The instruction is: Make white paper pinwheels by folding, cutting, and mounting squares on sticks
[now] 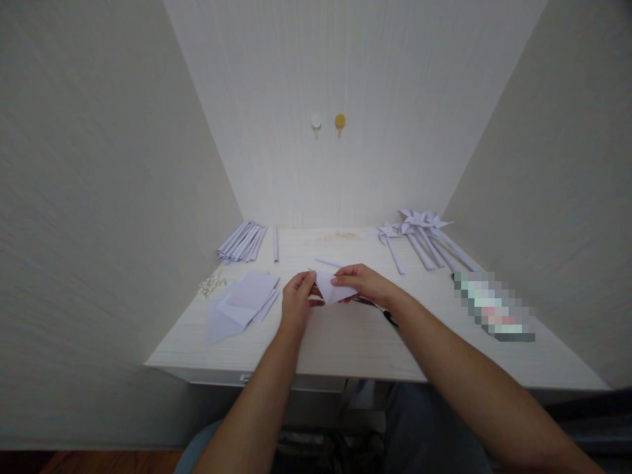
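Observation:
A small white piece of folded paper is held up over the middle of the desk between both hands. My left hand pinches its left edge. On the other side, my right hand grips it with the thumb on top and the fingers beneath. Just behind lies a thin rolled paper stick, partly hidden by my right hand. Under my right wrist shows a dark-handled tool, seemingly scissors, mostly covered. Left of my left hand rests a loose stack of white paper sheets.
Rolled paper sticks are piled at the back left, with a single stick beside them. Small cotton-swab-like pieces lie near the left wall. Several paper pinwheels lie back right, behind a blurred flat device. Walls enclose the desk.

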Motion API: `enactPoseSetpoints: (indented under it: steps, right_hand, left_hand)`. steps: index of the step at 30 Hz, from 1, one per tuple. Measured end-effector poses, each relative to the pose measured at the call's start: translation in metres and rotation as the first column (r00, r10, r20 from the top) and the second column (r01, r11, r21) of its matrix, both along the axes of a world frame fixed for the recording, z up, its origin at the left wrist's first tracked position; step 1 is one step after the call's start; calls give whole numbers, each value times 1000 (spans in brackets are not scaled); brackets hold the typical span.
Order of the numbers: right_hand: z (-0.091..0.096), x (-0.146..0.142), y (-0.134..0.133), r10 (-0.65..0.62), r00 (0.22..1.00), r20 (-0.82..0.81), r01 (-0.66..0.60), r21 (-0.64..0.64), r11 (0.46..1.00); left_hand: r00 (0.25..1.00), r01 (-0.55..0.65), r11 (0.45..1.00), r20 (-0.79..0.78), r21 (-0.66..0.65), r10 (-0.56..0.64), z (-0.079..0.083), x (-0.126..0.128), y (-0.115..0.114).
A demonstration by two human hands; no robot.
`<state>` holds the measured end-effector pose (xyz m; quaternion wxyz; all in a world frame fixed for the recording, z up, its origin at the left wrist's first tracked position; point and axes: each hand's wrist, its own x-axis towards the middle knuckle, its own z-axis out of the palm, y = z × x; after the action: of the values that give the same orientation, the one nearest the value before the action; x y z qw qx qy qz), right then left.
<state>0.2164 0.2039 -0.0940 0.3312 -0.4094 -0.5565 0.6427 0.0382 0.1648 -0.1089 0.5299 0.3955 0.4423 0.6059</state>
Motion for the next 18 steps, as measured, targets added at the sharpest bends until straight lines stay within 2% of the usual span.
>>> enactPoseSetpoints:
  steps: [10, 18]
  right_hand:
    - [-4, -5, 1, 17, 999, -30, -18, -27, 999]
    - [-3, -5, 0, -23, 999, -39, 22, -34, 999]
  left_hand:
    - [998, -43, 999, -46, 27, 44, -4, 0, 4]
    - [996, -58, 997, -64, 56, 62, -5, -1, 5]
